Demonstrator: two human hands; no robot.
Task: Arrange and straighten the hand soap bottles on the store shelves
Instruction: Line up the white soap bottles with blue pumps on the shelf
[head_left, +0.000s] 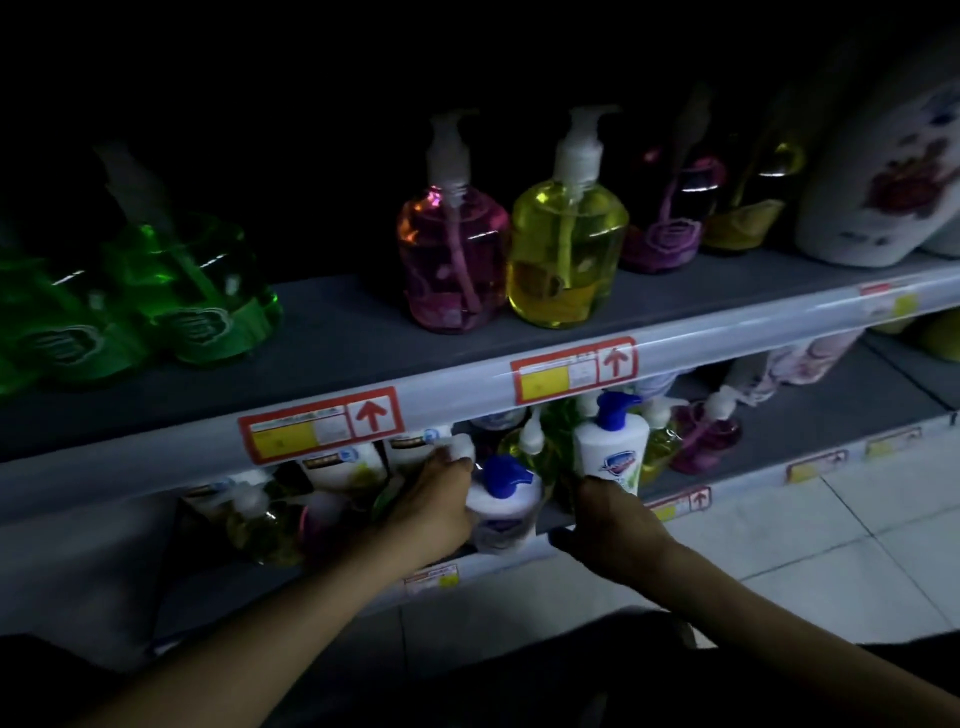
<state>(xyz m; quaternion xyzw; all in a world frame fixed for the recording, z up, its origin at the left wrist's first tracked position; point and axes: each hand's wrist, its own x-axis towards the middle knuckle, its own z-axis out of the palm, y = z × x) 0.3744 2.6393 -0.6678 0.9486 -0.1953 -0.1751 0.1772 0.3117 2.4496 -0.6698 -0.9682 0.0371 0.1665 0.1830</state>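
A: When two bottles are handled at once, as on the lower shelf (753, 421), what does each grip hold?

B: Left grip (441, 499): closed round the side of the nearer white bottle (506, 512), which has a blue pump on top. Right grip (615, 525): closed round the lower body of the farther white bottle (613, 447), which is upright with its label outward, just to the right of the first. Both bottles are near the shelf's front edge, below the price rail (467, 405).

A: How is the step best done?

B: Probably by setting the pair side by side, bases flat, with labels and pumps turned the same way. Hold low on the body, as the right grip does; a hold on the pump would likely let a full bottle swing or tip. Slide rather than lift, since the clear coloured bottles (706, 439) stand close behind and could be knocked over. The light is poor, so I cannot tell whether the nearer bottle is tilted.
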